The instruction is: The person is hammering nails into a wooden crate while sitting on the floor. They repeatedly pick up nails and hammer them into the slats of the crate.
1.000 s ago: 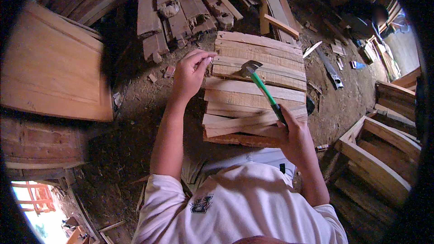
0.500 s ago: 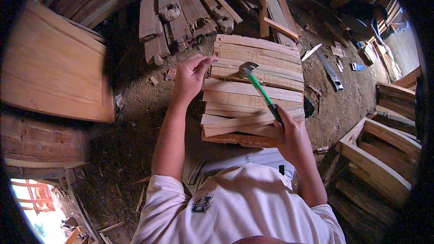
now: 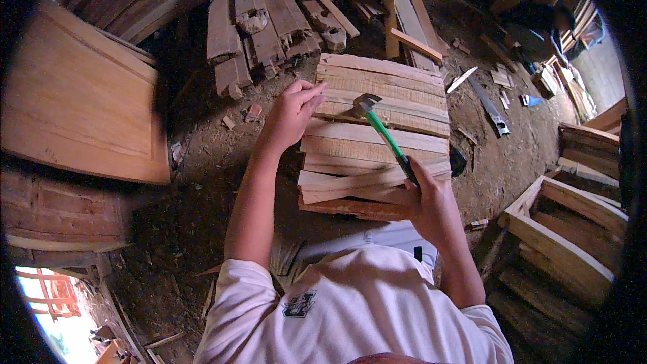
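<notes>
A claw hammer (image 3: 385, 132) with a green and black handle is gripped in my right hand (image 3: 429, 195), near the right side of the slats. Its metal head hovers over or rests on the wooden slats (image 3: 377, 149); I cannot tell which. These rough, pale slats lie side by side in front of me, the nearer ones uneven and overlapping. At their far left edge is my left hand (image 3: 291, 113), its thumb and fingers pinched together. Whatever lies between those fingertips, if anything, is too small to make out.
Old boards (image 3: 263, 17) are piled beyond the slats. A handsaw (image 3: 490, 108) lies on the dirt floor to the right, with wood scraps around it. Wooden frames (image 3: 563, 229) stand at the right, and a large wooden panel (image 3: 81, 94) at the left. Another person (image 3: 539, 30) is at the far right.
My left hand has turned slightly and its fingers have shifted a little along the slats' left edge. The hammer in my right hand has barely moved.
</notes>
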Tool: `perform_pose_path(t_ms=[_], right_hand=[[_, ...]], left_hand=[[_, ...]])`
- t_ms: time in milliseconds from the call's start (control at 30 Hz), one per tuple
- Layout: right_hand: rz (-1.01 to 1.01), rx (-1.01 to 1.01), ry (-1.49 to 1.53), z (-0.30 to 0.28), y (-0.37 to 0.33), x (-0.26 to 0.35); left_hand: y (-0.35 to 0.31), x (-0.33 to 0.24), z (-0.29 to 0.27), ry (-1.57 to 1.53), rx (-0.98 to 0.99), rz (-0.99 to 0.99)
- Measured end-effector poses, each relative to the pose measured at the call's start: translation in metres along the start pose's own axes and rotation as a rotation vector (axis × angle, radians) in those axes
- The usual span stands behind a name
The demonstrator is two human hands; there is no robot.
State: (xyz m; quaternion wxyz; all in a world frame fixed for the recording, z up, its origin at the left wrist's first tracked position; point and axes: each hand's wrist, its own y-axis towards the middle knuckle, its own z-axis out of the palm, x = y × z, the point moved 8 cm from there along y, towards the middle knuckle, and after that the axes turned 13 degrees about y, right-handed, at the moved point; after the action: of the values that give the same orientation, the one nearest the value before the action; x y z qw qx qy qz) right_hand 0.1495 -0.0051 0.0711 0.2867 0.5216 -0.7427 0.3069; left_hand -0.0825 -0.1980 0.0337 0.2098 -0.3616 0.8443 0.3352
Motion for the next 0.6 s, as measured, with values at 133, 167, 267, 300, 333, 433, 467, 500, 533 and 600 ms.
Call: perform_pose_path(t_ms=[133,167,267,300,333,433,467,500,533,600], right_hand=[[-0.080,-0.020,-0.050,0.002,0.001,-0.010],[-0.123,-0.027,-0.071,0.003,0.001,-0.013],[-0.178,-0.056,-0.042,0.004,0.002,-0.013],[-0.164,-0.052,-0.045,0.004,0.002,-0.014],[-0.149,-0.049,-0.049,0.003,0.002,-0.014],[-0.134,-0.043,-0.072,0.002,0.001,-0.011],[-0.134,-0.042,-0.082,0.002,0.000,-0.010],[-0.158,-0.051,-0.086,0.001,0.000,-0.008],[-0.180,-0.061,-0.089,0.001,0.000,-0.008],[-0.165,-0.064,-0.076,-0.001,0.000,-0.006]], left_hand=[[0.001,0.004,0.002,-0.024,-0.029,0.013],[0.002,0.006,0.002,-0.017,-0.060,0.026],[-0.001,0.020,0.003,-0.118,-0.195,-0.139],[-0.004,0.026,0.004,-0.172,-0.247,-0.228],[-0.005,0.023,0.003,-0.110,-0.252,-0.196],[-0.007,0.016,-0.002,0.033,-0.277,-0.065],[-0.006,0.015,-0.003,0.052,-0.293,0.002],[-0.006,0.013,-0.005,0.072,-0.309,0.069],[-0.006,0.012,-0.008,0.045,-0.310,0.066],[-0.007,0.010,-0.014,-0.009,-0.314,0.060]])
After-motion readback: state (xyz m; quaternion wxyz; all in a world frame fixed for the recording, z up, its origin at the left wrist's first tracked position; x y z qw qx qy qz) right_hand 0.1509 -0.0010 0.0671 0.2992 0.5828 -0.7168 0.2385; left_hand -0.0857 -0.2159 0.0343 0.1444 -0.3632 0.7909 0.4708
